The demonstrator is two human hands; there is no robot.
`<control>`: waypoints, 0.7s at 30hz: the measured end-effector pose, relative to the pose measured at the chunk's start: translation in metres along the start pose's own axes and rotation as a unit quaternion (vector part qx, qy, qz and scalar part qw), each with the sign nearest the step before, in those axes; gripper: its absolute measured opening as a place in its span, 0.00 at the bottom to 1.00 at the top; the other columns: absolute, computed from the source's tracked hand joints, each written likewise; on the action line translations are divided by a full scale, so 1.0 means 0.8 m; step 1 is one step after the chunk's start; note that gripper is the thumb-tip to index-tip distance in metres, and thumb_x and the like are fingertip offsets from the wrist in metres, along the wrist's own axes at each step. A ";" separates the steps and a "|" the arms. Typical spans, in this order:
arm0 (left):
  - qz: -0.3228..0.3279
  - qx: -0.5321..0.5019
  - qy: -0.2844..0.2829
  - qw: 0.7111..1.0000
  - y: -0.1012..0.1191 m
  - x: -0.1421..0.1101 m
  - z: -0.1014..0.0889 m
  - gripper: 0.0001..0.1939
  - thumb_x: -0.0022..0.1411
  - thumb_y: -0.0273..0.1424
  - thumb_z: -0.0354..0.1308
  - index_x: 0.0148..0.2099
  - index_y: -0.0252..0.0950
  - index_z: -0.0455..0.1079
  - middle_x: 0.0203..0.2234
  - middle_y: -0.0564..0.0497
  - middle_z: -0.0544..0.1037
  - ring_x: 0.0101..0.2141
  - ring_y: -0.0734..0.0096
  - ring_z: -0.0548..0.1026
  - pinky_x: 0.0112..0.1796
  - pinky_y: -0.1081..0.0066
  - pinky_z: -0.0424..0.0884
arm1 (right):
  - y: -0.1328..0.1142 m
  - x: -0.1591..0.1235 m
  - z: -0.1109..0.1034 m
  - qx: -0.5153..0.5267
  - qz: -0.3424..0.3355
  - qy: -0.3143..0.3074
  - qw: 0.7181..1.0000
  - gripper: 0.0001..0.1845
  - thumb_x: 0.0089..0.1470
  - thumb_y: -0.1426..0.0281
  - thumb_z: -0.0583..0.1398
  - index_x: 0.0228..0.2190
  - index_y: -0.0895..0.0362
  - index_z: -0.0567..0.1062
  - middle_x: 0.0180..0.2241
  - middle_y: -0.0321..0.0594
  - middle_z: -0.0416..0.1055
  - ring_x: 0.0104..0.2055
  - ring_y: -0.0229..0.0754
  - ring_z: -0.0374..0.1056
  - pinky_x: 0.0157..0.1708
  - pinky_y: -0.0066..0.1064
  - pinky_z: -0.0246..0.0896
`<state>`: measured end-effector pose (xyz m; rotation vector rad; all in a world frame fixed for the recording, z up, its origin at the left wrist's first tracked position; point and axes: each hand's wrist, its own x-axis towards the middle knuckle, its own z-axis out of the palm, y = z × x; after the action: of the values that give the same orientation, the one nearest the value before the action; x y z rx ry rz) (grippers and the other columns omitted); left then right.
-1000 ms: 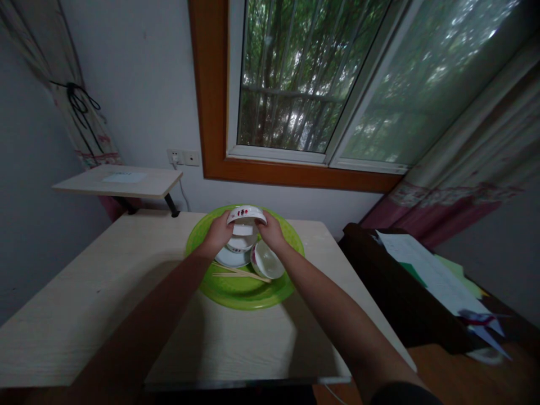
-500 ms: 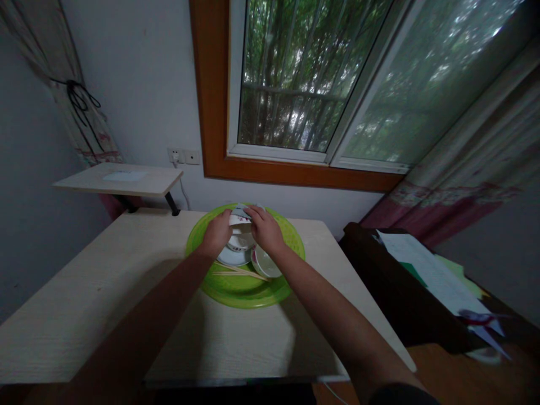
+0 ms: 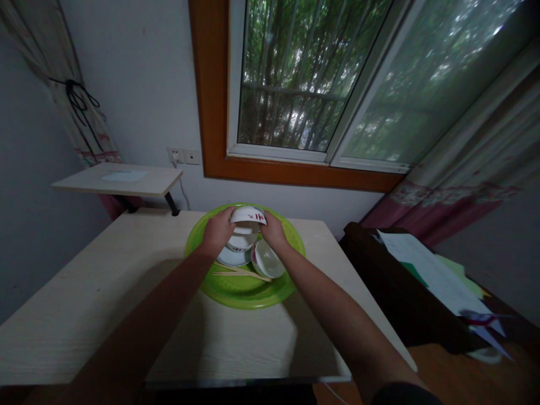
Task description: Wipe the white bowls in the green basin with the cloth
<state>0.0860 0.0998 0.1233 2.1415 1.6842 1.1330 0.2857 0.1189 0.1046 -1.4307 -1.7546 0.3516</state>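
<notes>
My left hand (image 3: pixel 218 228) grips the left side of a white bowl (image 3: pixel 248 214) with red markings, and my right hand (image 3: pixel 273 230) grips its right side. The bowl is tilted, its outer wall facing me, above a large green basin (image 3: pixel 244 300). Below it in the basin, a second white bowl (image 3: pixel 241 244) stands by a white plate (image 3: pixel 233 258). A third bowl (image 3: pixel 270 261) lies tipped towards me at the right, near my right wrist. Wooden chopsticks (image 3: pixel 238 272) lie in front of the plate. Some fingertips are hidden behind the held bowl.
The basin stands on a pale wooden table (image 3: pixel 240 343). A small raised shelf (image 3: pixel 122 180) with a paper (image 3: pixel 125 176) is at the back left. To the right, a dark brown piece of furniture (image 3: pixel 392 287) bears papers (image 3: pixel 426 267). The window (image 3: pixel 312 84) is behind.
My right hand went over the top of the held bowl half a second ago and is back at its right side. The bowl has turned, showing red markings again. The basin's other contents stayed put.
</notes>
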 end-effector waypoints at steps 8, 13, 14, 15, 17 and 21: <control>-0.014 -0.041 -0.033 0.999 -0.016 0.004 0.011 0.20 0.64 0.28 0.55 0.57 0.35 0.74 0.48 0.43 0.82 0.47 0.60 0.79 0.52 0.65 0.71 | 0.006 0.004 0.004 0.095 0.012 0.007 0.995 0.12 0.57 0.73 0.56 0.40 0.57 0.78 0.40 0.43 0.80 0.41 0.46 0.74 0.45 0.37 0.69; -0.013 -0.063 -0.039 0.997 -0.023 0.007 0.014 0.22 0.59 0.20 0.53 0.55 0.34 0.73 0.49 0.44 0.81 0.50 0.62 0.77 0.53 0.67 0.71 | 0.002 0.000 0.001 0.036 -0.046 -0.006 0.998 0.14 0.53 0.76 0.57 0.41 0.57 0.79 0.40 0.42 0.80 0.41 0.46 0.74 0.46 0.37 0.69; -0.008 -0.065 -0.042 0.997 -0.022 0.006 0.013 0.22 0.59 0.19 0.52 0.55 0.34 0.73 0.49 0.44 0.81 0.50 0.62 0.77 0.53 0.67 0.71 | 0.001 0.000 -0.001 0.019 -0.057 -0.007 0.998 0.16 0.53 0.77 0.57 0.42 0.57 0.79 0.40 0.42 0.80 0.42 0.47 0.74 0.47 0.37 0.69; -0.004 -0.062 -0.046 0.997 -0.020 0.006 0.012 0.22 0.58 0.19 0.52 0.54 0.33 0.73 0.48 0.44 0.81 0.50 0.62 0.77 0.53 0.67 0.71 | -0.001 -0.001 -0.003 0.000 -0.071 -0.008 0.997 0.18 0.52 0.78 0.57 0.44 0.57 0.78 0.42 0.43 0.80 0.44 0.47 0.74 0.48 0.37 0.69; -0.004 -0.041 -0.051 0.998 -0.014 0.003 0.008 0.21 0.59 0.19 0.51 0.53 0.33 0.73 0.47 0.43 0.81 0.49 0.61 0.77 0.53 0.66 0.71 | -0.006 -0.003 -0.007 -0.044 -0.112 -0.008 0.993 0.22 0.52 0.80 0.56 0.48 0.57 0.77 0.47 0.45 0.78 0.48 0.48 0.73 0.51 0.38 0.68; -0.015 0.049 -0.037 0.998 -0.001 -0.002 0.000 0.22 0.62 0.19 0.49 0.56 0.34 0.71 0.49 0.41 0.80 0.50 0.59 0.77 0.54 0.64 0.69 | -0.026 -0.013 -0.014 -0.140 -0.207 -0.012 0.968 0.30 0.55 0.80 0.56 0.60 0.57 0.69 0.60 0.48 0.69 0.58 0.49 0.67 0.59 0.41 0.63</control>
<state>0.0849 0.0987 0.1224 2.1793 1.7663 0.9702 0.2799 0.1003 0.1209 -1.2043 -2.1274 -0.1076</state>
